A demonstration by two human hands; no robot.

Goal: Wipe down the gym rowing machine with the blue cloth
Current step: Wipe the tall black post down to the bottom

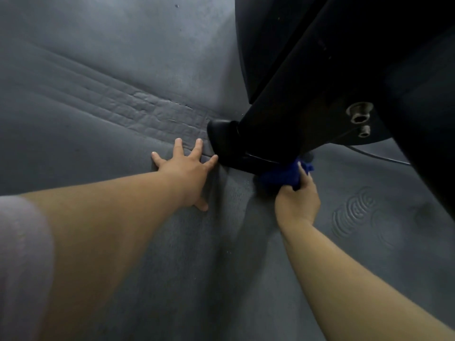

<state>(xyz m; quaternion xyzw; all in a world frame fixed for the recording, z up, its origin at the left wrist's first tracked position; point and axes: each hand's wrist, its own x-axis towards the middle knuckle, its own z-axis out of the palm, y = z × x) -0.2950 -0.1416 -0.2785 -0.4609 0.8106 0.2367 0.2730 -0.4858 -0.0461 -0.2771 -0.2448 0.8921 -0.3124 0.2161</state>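
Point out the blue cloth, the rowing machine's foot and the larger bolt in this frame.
blue cloth (280,178): head view, on its bunched middle.
machine foot (221,139): head view, on the rounded black end cap resting on the floor.
larger bolt (360,114): head view, on its metal head.

Floor (98,70): grey matting with a fine, grainy surface. A ribbed, creased band (138,112) crosses it diagonally from upper left towards the centre. An embossed swirl mark (354,212) is pressed into the matting at right. A thin dark cable (379,156) lies on the floor beyond it. Lighting is dim, with soft shadows.
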